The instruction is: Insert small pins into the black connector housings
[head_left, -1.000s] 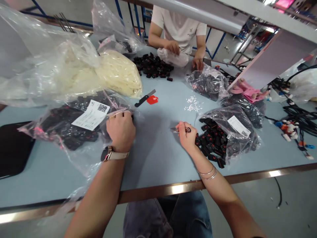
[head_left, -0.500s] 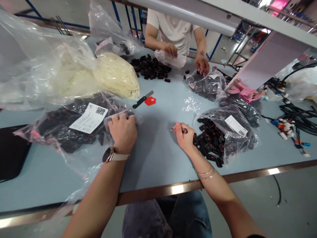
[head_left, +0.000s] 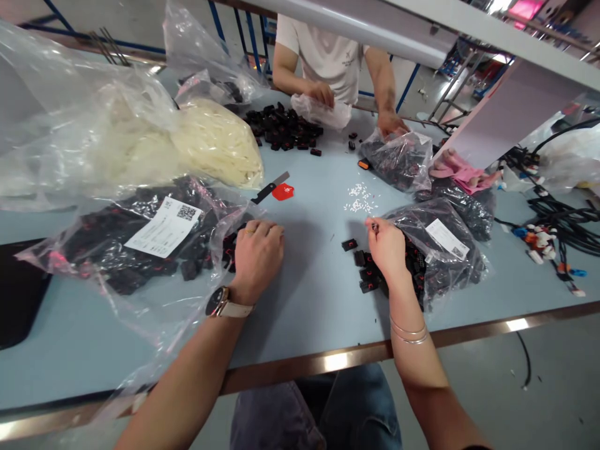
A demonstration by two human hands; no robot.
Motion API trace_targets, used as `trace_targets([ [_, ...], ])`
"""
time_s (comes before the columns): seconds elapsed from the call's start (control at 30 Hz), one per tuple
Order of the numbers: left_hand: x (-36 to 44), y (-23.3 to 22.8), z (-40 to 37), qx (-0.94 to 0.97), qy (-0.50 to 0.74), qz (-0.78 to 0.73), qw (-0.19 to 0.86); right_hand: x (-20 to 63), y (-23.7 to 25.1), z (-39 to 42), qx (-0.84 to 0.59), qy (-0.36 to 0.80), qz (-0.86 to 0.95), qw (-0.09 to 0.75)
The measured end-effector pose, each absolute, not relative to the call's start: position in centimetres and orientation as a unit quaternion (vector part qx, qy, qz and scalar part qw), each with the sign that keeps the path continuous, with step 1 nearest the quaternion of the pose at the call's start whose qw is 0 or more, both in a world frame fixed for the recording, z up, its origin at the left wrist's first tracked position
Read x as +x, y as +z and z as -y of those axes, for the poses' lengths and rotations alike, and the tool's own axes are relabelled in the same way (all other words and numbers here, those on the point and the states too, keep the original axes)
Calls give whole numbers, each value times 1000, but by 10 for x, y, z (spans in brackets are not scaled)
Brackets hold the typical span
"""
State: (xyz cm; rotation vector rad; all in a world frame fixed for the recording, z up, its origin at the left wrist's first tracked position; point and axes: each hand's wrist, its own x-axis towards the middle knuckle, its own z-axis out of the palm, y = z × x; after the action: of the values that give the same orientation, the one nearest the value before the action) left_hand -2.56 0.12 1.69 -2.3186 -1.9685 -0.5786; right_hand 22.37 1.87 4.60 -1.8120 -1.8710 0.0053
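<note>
**My hands at two open bags of small black connector housings**

My left hand [head_left: 257, 253] rests knuckles-up at the mouth of the large clear bag [head_left: 140, 244] on the left, fingers curled closed over the plastic edge and the black parts just inside it; whether a part is pinched beneath, I cannot tell. My right hand [head_left: 387, 247] lies on the spilled black housings [head_left: 363, 275] at the mouth of the right-hand bag [head_left: 445, 250], fingers closed around a thin tool whose tip barely shows above the thumb. One loose housing [head_left: 349, 244] lies just left of that hand on the pale blue table [head_left: 309, 294].

Handling, as I judge it: the housings are light, rigid moulded plastic, boxy with red marks, best pinched across their flat sides between thumb and forefinger. The bag film is thin, slippery and limp; it should be taken at the open rim, not the belly.

Far across the table, another person's hands work at similar bags. A knife [head_left: 270, 187] lies mid-table, well apart from me.
</note>
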Motion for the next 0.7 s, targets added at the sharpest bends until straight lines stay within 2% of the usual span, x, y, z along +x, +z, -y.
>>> trace_targets([
  [0.1, -22, 11, -1, -771, -210, 601, 22, 226, 48, -16, -698, 74, 699, 138],
  [0.37, -20, -2, -3, -830, -246, 501, 10, 214, 41, -14, -630, 125, 766, 23],
  [0.57, -9, -5, 2, -881, -241, 404, -53, 196, 42, -9, -548, 179, 817, 28],
  [0.7, -6, -5, 2, -879, -248, 400, -75, 187, 41, -7, -499, 190, 844, 40],
])
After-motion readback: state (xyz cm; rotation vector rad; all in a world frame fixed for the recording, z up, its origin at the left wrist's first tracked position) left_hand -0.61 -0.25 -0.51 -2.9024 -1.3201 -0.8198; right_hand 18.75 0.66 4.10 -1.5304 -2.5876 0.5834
